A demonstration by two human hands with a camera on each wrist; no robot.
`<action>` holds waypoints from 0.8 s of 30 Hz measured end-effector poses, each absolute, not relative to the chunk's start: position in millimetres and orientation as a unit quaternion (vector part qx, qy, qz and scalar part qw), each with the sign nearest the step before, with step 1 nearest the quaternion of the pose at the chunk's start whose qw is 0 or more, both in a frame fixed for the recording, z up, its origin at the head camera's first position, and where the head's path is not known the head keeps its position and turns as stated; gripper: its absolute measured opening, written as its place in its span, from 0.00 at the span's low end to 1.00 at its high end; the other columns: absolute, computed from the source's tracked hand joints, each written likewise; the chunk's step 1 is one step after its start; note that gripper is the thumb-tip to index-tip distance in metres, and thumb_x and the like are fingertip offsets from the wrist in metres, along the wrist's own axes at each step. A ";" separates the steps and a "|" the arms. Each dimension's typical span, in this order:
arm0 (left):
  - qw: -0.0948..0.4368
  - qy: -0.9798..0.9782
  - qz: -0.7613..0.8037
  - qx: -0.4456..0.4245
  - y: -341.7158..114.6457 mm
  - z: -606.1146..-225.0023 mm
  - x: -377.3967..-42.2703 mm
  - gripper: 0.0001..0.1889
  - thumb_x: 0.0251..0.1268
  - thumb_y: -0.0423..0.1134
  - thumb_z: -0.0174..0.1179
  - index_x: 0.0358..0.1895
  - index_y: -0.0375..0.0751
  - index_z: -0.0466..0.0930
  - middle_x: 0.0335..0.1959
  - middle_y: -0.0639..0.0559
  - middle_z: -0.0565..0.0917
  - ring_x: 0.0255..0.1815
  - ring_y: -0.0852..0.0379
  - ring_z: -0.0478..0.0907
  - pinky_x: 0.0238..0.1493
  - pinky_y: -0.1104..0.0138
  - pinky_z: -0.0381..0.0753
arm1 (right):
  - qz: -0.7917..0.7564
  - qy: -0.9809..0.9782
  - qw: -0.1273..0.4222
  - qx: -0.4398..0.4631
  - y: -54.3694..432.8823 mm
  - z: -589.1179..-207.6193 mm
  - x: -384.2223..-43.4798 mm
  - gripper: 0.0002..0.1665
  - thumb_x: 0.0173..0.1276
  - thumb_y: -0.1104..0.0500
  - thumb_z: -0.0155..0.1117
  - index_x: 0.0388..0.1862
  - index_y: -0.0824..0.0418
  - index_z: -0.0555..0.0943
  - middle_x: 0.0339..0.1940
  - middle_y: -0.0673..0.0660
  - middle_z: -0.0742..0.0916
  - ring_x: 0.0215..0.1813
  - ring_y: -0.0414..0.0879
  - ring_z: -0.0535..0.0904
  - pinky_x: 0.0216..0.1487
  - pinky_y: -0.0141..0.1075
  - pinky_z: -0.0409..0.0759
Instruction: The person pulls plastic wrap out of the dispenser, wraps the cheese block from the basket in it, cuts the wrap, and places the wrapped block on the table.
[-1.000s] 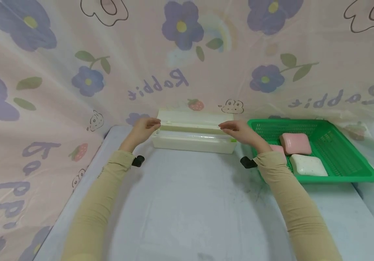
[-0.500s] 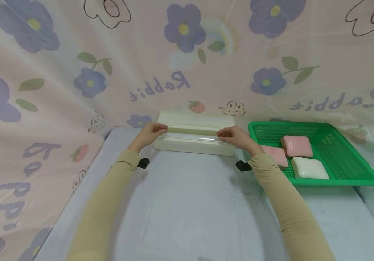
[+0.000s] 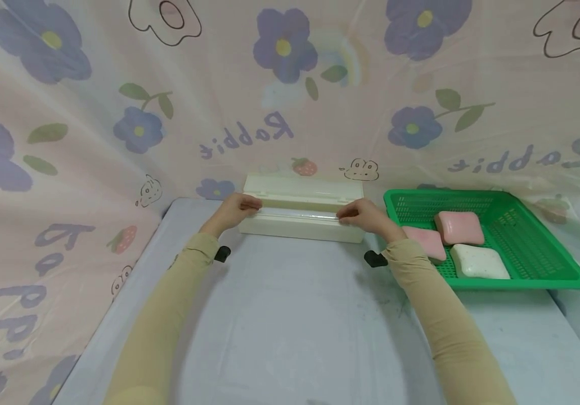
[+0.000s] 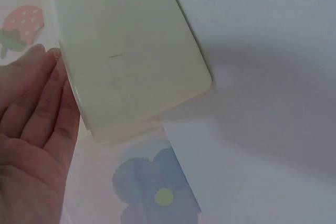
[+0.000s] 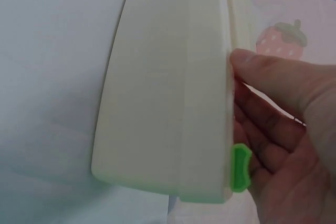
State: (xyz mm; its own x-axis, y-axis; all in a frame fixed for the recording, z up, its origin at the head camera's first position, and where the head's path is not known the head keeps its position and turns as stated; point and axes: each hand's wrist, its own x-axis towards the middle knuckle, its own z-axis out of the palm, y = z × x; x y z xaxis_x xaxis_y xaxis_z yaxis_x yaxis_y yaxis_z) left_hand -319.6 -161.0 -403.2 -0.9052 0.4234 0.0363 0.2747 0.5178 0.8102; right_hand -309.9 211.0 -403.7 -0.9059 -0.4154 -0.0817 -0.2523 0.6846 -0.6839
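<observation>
A cream cling film dispenser [image 3: 302,229] stands at the back of the table with its lid [image 3: 302,187] raised. Shiny clear cling film [image 3: 300,214] stretches along its opening. At the left end, my left hand [image 3: 232,212] pinches the film's edge between thumb and fingertips. My right hand [image 3: 368,216] does likewise at the right end, its thumb against the dispenser's rim. In the right wrist view a green slider [image 5: 241,167] sits on the rim beside my fingers. The left wrist view shows the dispenser's front close to my fingertips; the film itself is hard to make out there.
A green plastic basket [image 3: 548,281] stands on the right of the table, holding two pink soap bars [image 3: 459,228] and a white one [image 3: 479,261]. A flowered curtain [image 3: 320,129] hangs directly behind the dispenser. White cloth [image 3: 290,326] covers the table.
Both hands have come inward and slightly down from the dispenser's ends onto the film at its opening. The view has tilted slightly. Basket and soap have stayed in place.
</observation>
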 end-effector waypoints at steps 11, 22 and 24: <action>0.082 0.873 0.436 0.203 -160.1 -403.8 -324.3 0.12 0.61 0.23 0.61 0.48 0.26 0.81 0.43 0.37 0.83 0.45 0.45 0.80 0.49 0.60 0.81 | -0.335 0.918 0.105 -0.187 210.4 -405.0 -310.7 0.10 0.68 0.61 0.63 0.44 0.64 0.85 0.40 0.56 0.86 0.42 0.49 0.78 0.43 0.42 0.79; 0.053 0.872 0.441 0.205 -158.4 -409.1 -330.1 0.11 0.60 0.25 0.63 0.46 0.27 0.81 0.38 0.42 0.85 0.41 0.48 0.81 0.45 0.63 0.82 | -0.313 0.929 0.082 -0.178 202.8 -405.3 -314.0 0.09 0.70 0.60 0.61 0.40 0.66 0.84 0.37 0.57 0.84 0.38 0.49 0.75 0.38 0.39 0.76; 0.043 0.876 0.438 0.198 -156.9 -408.6 -330.7 0.11 0.62 0.25 0.62 0.47 0.27 0.81 0.38 0.42 0.84 0.41 0.48 0.81 0.46 0.62 0.82 | -0.312 0.931 0.071 -0.174 201.2 -404.5 -315.6 0.09 0.70 0.60 0.60 0.40 0.66 0.83 0.37 0.58 0.84 0.38 0.49 0.75 0.38 0.40 0.75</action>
State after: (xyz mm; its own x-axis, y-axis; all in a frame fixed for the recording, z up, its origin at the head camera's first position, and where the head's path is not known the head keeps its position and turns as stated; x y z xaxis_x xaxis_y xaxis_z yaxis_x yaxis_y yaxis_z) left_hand -330.7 -156.9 -408.6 -0.9178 0.3849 0.0977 0.3093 0.5385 0.7838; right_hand -315.6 201.2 -404.5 -0.9295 -0.3681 -0.0233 -0.2798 0.7447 -0.6059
